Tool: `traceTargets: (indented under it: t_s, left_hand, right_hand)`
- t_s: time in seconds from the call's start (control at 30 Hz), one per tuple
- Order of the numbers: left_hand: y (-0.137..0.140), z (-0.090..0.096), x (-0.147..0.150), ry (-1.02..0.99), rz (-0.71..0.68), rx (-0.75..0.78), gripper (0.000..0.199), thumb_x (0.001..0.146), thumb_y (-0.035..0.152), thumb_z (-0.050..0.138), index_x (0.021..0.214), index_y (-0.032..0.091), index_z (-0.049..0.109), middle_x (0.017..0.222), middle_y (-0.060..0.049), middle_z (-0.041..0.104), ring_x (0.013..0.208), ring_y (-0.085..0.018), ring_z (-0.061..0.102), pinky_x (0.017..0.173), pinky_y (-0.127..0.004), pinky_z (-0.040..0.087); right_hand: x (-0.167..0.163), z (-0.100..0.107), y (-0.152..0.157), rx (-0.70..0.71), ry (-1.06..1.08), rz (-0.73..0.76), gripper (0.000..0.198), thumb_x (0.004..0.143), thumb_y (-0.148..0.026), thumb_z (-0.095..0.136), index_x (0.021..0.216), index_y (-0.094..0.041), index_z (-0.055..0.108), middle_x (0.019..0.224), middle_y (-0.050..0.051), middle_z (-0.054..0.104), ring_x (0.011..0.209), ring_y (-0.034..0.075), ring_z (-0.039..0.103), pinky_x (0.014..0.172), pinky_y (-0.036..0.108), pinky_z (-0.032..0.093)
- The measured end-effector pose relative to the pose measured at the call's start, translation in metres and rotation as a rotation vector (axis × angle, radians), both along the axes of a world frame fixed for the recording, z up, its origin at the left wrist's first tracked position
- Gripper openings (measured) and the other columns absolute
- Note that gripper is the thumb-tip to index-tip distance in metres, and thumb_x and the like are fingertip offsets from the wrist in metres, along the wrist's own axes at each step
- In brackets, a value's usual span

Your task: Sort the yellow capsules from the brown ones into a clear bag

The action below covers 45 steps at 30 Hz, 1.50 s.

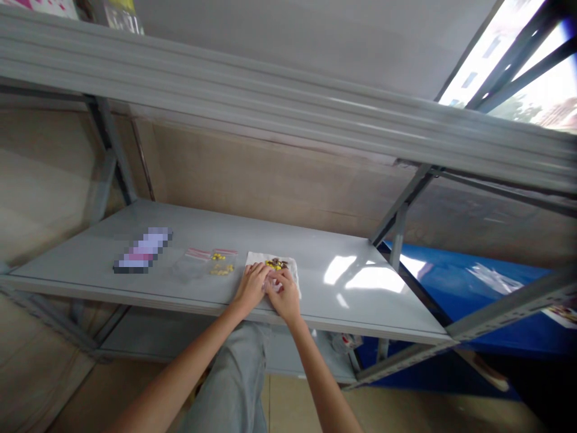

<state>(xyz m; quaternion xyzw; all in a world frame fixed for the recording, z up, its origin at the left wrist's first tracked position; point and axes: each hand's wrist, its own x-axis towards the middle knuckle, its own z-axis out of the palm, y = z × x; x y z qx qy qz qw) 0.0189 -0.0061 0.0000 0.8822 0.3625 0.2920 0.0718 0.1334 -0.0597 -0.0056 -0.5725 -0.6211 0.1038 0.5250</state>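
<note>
My left hand (253, 284) and my right hand (285, 293) meet over a white cloth (292, 268) near the front edge of the shelf. Closed fingers of both hands pinch what looks like a small clear plastic bag (271, 281) with a pinkish tint, partly hidden by them. Just beyond the fingertips, small yellow and dark brown pieces (276, 264) lie on the cloth; their kind is too small to make out. Left of the cloth is a clear zip bag (228, 262) holding yellow and pale yellow pieces. Beside it lies another clear zip bag (192, 267), seemingly with nothing in it.
A phone (143, 250), its screen blurred out, rests farther left on the grey metal shelf (180, 219). An upper shelf (288, 99) runs across above it. Metal uprights frame both ends, and a blue surface (451, 270) stands to the right.
</note>
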Motion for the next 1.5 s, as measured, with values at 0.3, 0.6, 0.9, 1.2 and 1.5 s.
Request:
traceTargets:
  t_s: [0.3, 0.6, 0.9, 1.2, 1.5]
  left_hand:
    - [-0.003, 0.002, 0.001, 0.041, 0.095, 0.117, 0.010, 0.088, 0.026, 0.049, 0.088, 0.017, 0.055, 0.093, -0.006, 0.059, 0.092, -0.021, 0.051, 0.082, -0.035, 0.035]
    - [-0.004, 0.002, 0.002, 0.034, 0.116, 0.094, 0.010, 0.088, 0.025, 0.050, 0.083, 0.018, 0.056, 0.092, -0.006, 0.058, 0.092, -0.021, 0.050, 0.081, -0.036, 0.035]
    - [-0.005, 0.003, 0.002, 0.041, 0.137, 0.089, 0.012, 0.089, 0.025, 0.047, 0.085, 0.019, 0.057, 0.094, -0.006, 0.057, 0.095, -0.022, 0.049, 0.081, -0.036, 0.035]
    - [-0.002, 0.004, 0.000, 0.000, 0.327, 0.115, 0.012, 0.088, 0.027, 0.048, 0.084, 0.019, 0.056, 0.090, -0.006, 0.058, 0.091, -0.023, 0.049, 0.079, -0.035, 0.035]
    - [0.002, 0.002, -0.001, 0.008, 0.309, 0.039, 0.012, 0.086, 0.027, 0.050, 0.081, 0.019, 0.056, 0.089, -0.007, 0.057, 0.091, -0.025, 0.050, 0.077, -0.036, 0.035]
  right_hand:
    - [-0.001, -0.008, 0.004, -0.134, -0.130, -0.486, 0.026, 0.079, -0.024, 0.052, 0.100, -0.017, 0.066, 0.108, 0.015, 0.052, 0.100, 0.029, 0.045, 0.085, 0.042, 0.035]
    - [-0.008, -0.009, 0.005, -0.244, -0.349, -0.484, 0.030, 0.084, -0.030, 0.049, 0.110, -0.020, 0.061, 0.123, 0.017, 0.044, 0.108, 0.033, 0.039, 0.087, 0.045, 0.030]
    - [-0.005, -0.008, 0.007, -0.204, -0.394, -0.429, 0.021, 0.086, -0.030, 0.048, 0.099, -0.021, 0.063, 0.120, 0.015, 0.047, 0.107, 0.031, 0.040, 0.088, 0.044, 0.031]
    - [-0.003, -0.009, 0.009, -0.198, -0.302, -0.384, 0.022, 0.085, -0.038, 0.054, 0.088, -0.022, 0.068, 0.115, 0.013, 0.052, 0.105, 0.030, 0.042, 0.086, 0.041, 0.031]
    - [0.004, -0.009, 0.007, 0.038, -0.076, -0.309, 0.018, 0.084, -0.036, 0.057, 0.089, -0.024, 0.069, 0.106, 0.007, 0.055, 0.103, 0.022, 0.045, 0.090, 0.037, 0.033]
